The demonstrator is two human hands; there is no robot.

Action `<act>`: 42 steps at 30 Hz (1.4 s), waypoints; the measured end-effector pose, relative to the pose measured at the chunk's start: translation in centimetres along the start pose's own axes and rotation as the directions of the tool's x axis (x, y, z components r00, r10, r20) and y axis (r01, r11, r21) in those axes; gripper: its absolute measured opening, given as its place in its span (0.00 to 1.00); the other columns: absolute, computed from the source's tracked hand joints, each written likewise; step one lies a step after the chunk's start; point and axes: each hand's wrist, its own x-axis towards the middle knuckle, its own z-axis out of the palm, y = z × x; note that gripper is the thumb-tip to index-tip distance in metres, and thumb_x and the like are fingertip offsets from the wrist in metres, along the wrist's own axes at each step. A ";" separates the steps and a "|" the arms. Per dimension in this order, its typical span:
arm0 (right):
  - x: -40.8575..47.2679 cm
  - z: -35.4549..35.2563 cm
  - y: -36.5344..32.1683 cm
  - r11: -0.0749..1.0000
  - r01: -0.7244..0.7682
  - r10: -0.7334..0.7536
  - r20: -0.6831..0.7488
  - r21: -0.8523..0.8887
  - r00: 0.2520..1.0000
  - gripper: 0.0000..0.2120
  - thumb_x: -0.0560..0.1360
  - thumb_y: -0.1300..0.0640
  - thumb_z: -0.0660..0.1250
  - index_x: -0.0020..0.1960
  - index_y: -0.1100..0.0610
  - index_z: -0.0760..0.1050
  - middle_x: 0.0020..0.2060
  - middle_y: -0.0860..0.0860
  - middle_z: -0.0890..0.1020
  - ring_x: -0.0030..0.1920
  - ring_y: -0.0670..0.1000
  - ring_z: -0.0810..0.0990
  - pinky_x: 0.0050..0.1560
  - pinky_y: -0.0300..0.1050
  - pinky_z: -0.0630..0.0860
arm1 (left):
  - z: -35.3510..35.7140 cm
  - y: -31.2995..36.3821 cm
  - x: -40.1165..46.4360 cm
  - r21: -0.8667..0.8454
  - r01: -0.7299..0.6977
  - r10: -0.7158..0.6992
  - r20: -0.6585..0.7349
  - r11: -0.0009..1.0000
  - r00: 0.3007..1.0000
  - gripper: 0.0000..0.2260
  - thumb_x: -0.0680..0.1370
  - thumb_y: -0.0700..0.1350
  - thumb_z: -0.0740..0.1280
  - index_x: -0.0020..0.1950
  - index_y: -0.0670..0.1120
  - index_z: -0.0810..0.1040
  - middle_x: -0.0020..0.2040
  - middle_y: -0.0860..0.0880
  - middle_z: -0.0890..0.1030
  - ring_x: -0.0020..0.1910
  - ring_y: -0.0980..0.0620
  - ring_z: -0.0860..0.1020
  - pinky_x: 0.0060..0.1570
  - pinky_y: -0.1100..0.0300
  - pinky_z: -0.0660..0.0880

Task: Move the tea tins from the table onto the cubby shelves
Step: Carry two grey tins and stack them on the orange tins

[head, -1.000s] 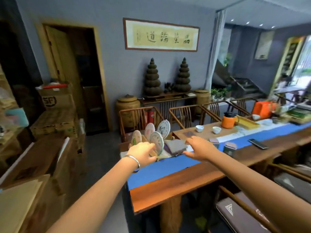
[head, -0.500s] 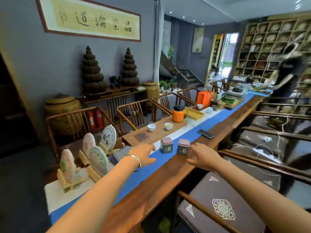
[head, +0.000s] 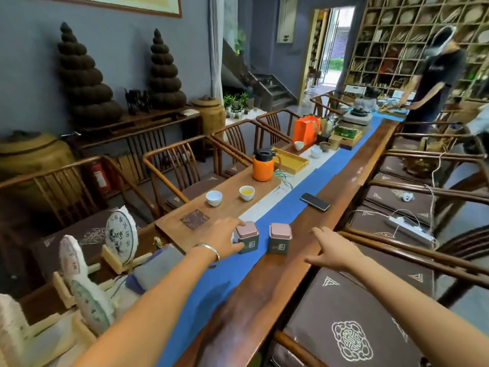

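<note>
Two tins side by side on the runner, near the table's front end

The left tin (head: 247, 237) and the right tin (head: 280, 238) stand just apart on the runner (head: 288, 207) down the long table (head: 341, 205). The left hand (head: 221, 238) touches the left tin; the right hand (head: 332, 250) is over the right edge. Farther along lie a phone (head: 315, 201), two cups (head: 230, 196) on a board and a jug (head: 262, 166). The cubby shelves (head: 391, 38) stand beyond the far end.

The left hand (head: 221, 238), hanging short of the tins half a second ago, is now reaching the left tea tin (head: 247, 237) and touching its side. The right hand (head: 332, 250) is drawing nearer the right tea tin (head: 280, 238), fingers spread, not touching it.
</note>
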 end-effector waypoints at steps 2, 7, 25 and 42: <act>3.3 1.0 1.2 0.999 0.011 -0.012 0.024 0.033 1.000 0.39 0.68 0.38 0.70 0.72 0.55 0.61 0.63 0.55 0.73 0.60 0.54 0.76 0.55 0.46 0.74 | 1.9 -1.0 2.3 -0.064 0.018 -0.019 -0.003 0.998 1.000 0.26 0.70 0.52 0.71 0.67 0.53 0.71 0.65 0.50 0.75 0.63 0.49 0.71 0.64 0.54 0.67; 11.6 4.2 3.7 0.985 0.058 -0.076 0.111 0.162 0.991 0.52 0.64 0.38 0.74 0.77 0.53 0.51 0.71 0.55 0.65 0.68 0.55 0.70 0.64 0.49 0.71 | 6.1 -3.6 7.7 -0.118 0.086 -0.083 0.030 0.989 0.996 0.38 0.66 0.53 0.75 0.73 0.51 0.64 0.69 0.50 0.70 0.66 0.48 0.69 0.64 0.54 0.68; 27.6 16.7 9.7 0.916 0.124 -0.230 0.245 0.380 0.942 0.33 0.60 0.46 0.74 0.59 0.52 0.64 0.50 0.49 0.74 0.52 0.51 0.73 0.45 0.42 0.71 | 18.9 -9.8 18.3 -0.266 0.367 -0.342 0.137 0.891 0.930 0.42 0.61 0.51 0.78 0.72 0.53 0.65 0.66 0.50 0.69 0.64 0.48 0.69 0.64 0.60 0.66; 26.8 9.2 3.1 0.816 0.248 -0.413 0.227 0.522 0.882 0.36 0.56 0.43 0.74 0.62 0.42 0.66 0.53 0.39 0.77 0.51 0.39 0.78 0.49 0.40 0.77 | 9.2 -11.0 10.7 -0.365 0.420 -0.364 0.215 0.831 0.906 0.41 0.58 0.55 0.80 0.68 0.56 0.67 0.61 0.55 0.73 0.58 0.54 0.72 0.58 0.59 0.72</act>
